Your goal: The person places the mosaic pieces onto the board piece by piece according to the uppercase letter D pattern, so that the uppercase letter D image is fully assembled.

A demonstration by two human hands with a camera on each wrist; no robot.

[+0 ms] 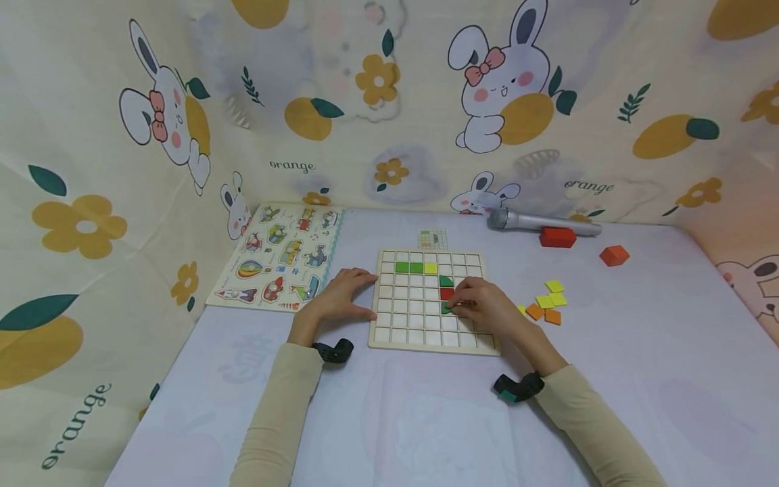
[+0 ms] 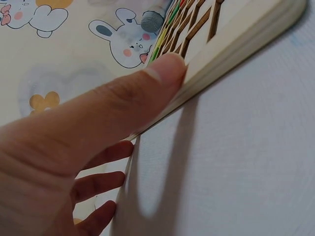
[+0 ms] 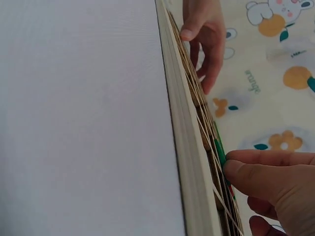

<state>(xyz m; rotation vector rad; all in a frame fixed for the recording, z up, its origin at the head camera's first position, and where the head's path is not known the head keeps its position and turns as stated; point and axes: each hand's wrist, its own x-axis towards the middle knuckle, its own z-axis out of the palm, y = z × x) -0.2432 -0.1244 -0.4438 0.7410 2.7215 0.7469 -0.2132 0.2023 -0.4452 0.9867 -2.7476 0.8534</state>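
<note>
Right hand (image 1: 483, 308) pinching a green tile (image 1: 447, 308) down into a cell of the wooden grid board (image 1: 414, 318), just below a red tile (image 1: 446, 293). Left hand (image 1: 341, 296) relaxed, fingers straight, pressed against the board's left edge. Loose yellow and orange tiles (image 1: 546, 306) near the board's right side; picture puzzle (image 1: 281, 257) to its left.

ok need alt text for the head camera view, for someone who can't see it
A person's right hand presses a green tile into a wooden grid board on a pale table, while the left hand rests on the board's left edge. Loose yellow and orange tiles lie to the right.
</note>
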